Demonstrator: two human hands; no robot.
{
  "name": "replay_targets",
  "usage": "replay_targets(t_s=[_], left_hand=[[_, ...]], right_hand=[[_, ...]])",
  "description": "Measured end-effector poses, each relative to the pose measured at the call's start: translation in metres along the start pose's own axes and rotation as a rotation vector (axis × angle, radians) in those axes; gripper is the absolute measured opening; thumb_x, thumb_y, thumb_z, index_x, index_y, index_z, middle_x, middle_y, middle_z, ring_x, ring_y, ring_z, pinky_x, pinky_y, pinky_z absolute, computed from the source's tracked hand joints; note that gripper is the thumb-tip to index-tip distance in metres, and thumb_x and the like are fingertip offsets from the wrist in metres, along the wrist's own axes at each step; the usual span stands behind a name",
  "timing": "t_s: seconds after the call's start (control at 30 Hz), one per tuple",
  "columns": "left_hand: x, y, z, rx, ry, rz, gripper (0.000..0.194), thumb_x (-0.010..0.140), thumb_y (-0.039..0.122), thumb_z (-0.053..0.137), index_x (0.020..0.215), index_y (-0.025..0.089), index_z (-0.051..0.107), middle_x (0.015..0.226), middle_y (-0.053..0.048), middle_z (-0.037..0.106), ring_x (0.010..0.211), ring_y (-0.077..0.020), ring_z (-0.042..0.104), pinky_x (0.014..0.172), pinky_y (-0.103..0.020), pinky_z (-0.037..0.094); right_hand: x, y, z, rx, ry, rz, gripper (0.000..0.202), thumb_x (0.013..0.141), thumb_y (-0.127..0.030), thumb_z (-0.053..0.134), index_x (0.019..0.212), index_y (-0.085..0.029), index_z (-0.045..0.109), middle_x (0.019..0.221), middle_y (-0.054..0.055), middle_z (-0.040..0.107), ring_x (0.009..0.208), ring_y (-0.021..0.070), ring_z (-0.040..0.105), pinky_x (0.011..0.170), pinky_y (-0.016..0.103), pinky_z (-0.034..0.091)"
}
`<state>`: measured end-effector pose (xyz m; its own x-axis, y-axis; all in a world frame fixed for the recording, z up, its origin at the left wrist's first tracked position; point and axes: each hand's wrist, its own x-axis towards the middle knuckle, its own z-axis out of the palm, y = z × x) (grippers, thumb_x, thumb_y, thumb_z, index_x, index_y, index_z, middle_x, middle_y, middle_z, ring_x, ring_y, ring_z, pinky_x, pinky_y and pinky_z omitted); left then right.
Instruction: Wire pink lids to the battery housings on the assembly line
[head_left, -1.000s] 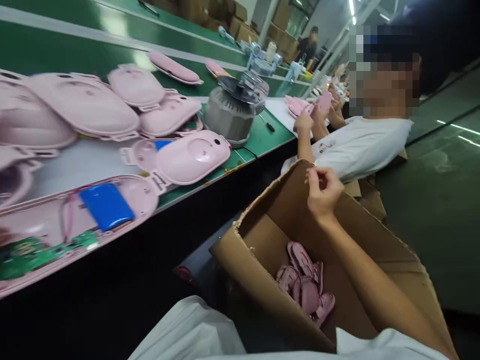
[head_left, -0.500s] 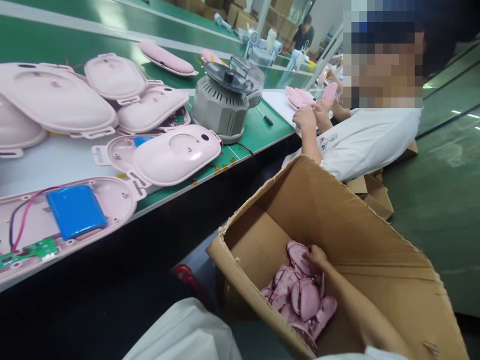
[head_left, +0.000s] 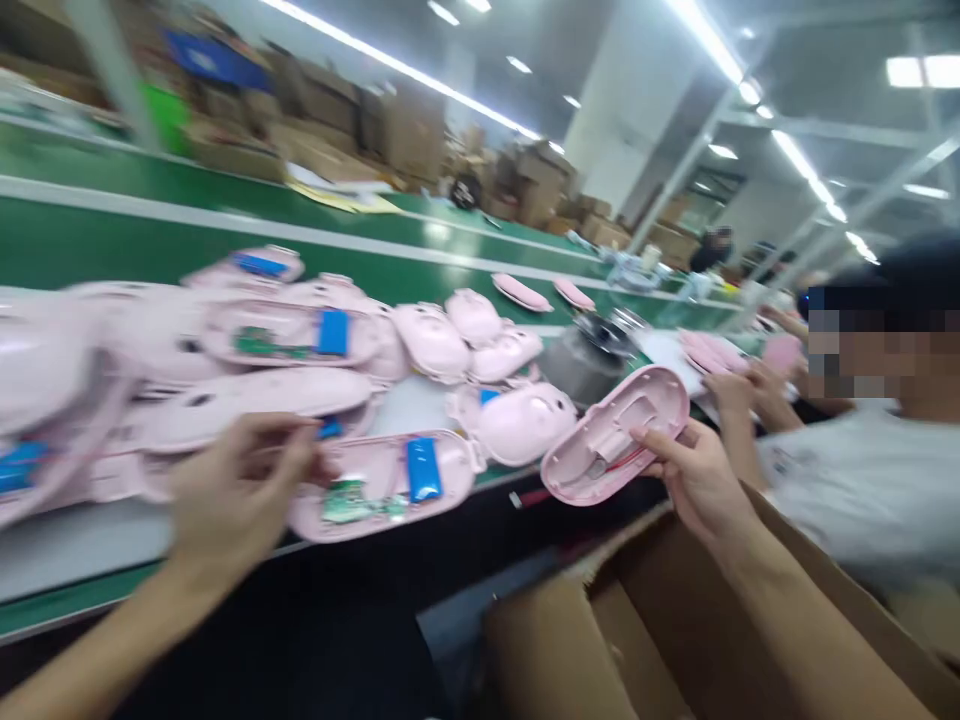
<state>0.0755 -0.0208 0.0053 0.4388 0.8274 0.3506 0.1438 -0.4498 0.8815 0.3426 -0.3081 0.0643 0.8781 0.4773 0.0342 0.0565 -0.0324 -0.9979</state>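
My right hand grips a small pink plastic shell by its right edge, inner side up; a red wire shows inside. This shell is held above the carton, near the bench edge. My left hand has its fingers closed at the left end of an open pink casing half on the bench edge; blur softens the exact grip. Inside that casing lie a blue battery pack and a green circuit board.
More pink casings are piled along the green bench. A grey round machine stands beyond them. Below my right arm is an open cardboard box. A co-worker in a white shirt sits at right, handling pink parts.
My right hand has come up out of the box with a pink shell. My left hand has entered at the casing on the bench. The view has swung up and left.
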Motion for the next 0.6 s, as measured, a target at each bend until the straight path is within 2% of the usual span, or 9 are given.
replay_targets(t_s=[0.07,0.13,0.23,0.33,0.4,0.47,0.53,0.6], left_hand=[[-0.006,-0.001,-0.007,-0.169,-0.015,-0.036,0.029,0.085,0.044,0.059,0.092,0.017,0.054,0.057,0.004,0.064,0.049,-0.0158,0.065,0.047,-0.024,0.054],[-0.012,-0.002,-0.006,-0.283,-0.034,-0.052,0.024,0.087,0.041,0.056,0.091,0.017,0.052,0.057,0.003,0.064,0.05,-0.0166,0.065,0.047,-0.025,0.055],[-0.018,-0.004,-0.004,-0.279,-0.015,0.02,0.018,0.092,0.035,0.05,0.093,0.018,0.052,0.061,0.002,0.063,0.053,-0.0142,0.064,0.048,-0.023,0.053],[-0.021,-0.005,-0.006,-0.039,0.051,0.259,0.014,0.095,0.026,0.046,0.092,0.018,0.057,0.075,-0.001,0.064,0.066,-0.0131,0.063,0.062,-0.024,0.054],[-0.02,-0.005,-0.008,0.223,0.131,0.447,0.015,0.094,0.021,0.046,0.092,0.017,0.06,0.088,-0.005,0.063,0.08,-0.0168,0.061,0.073,-0.03,0.053],[-0.017,-0.004,-0.01,0.465,0.158,0.586,0.015,0.093,0.015,0.047,0.091,0.016,0.062,0.098,-0.009,0.061,0.087,-0.021,0.057,0.077,-0.036,0.052],[-0.014,-0.001,-0.011,0.603,0.1,0.626,0.014,0.09,0.011,0.048,0.09,0.014,0.062,0.106,-0.011,0.059,0.09,-0.0238,0.055,0.077,-0.04,0.052],[-0.011,0.003,-0.013,0.575,0.025,0.575,0.013,0.087,0.008,0.05,0.088,0.014,0.062,0.118,-0.013,0.055,0.101,-0.0263,0.053,0.084,-0.043,0.051]], right_hand=[[0.013,0.0,0.07,0.094,-0.101,0.044,0.045,0.058,-0.033,0.084,0.094,-0.014,0.066,0.085,0.008,0.071,0.068,0.021,0.066,0.056,0.03,0.054],[0.019,0.005,0.128,0.133,-0.199,0.081,0.056,0.058,-0.03,0.084,0.108,-0.016,0.062,0.093,0.009,0.071,0.074,0.0228,0.067,0.058,0.032,0.056],[0.015,0.017,0.186,0.163,-0.31,0.107,0.067,0.059,-0.029,0.083,0.12,-0.017,0.057,0.099,0.009,0.071,0.079,0.0242,0.068,0.062,0.035,0.058],[0.0,0.025,0.212,0.2,-0.403,0.142,0.072,0.062,-0.03,0.083,0.126,-0.017,0.053,0.103,0.01,0.071,0.086,0.0265,0.068,0.066,0.037,0.059],[-0.01,0.027,0.218,0.219,-0.429,0.125,0.075,0.062,-0.031,0.082,0.129,-0.019,0.051,0.107,0.01,0.07,0.092,0.0275,0.068,0.072,0.039,0.059],[-0.019,0.026,0.22,0.22,-0.408,0.074,0.077,0.062,-0.032,0.082,0.132,-0.021,0.049,0.109,0.008,0.069,0.096,0.0277,0.067,0.076,0.04,0.059],[-0.025,0.022,0.22,0.205,-0.353,0.016,0.076,0.064,-0.033,0.081,0.132,-0.021,0.049,0.107,0.008,0.07,0.094,0.0274,0.067,0.077,0.041,0.059],[-0.028,0.017,0.22,0.2,-0.284,-0.035,0.073,0.066,-0.034,0.079,0.131,-0.021,0.049,0.106,0.007,0.07,0.094,0.0268,0.067,0.077,0.041,0.06]])
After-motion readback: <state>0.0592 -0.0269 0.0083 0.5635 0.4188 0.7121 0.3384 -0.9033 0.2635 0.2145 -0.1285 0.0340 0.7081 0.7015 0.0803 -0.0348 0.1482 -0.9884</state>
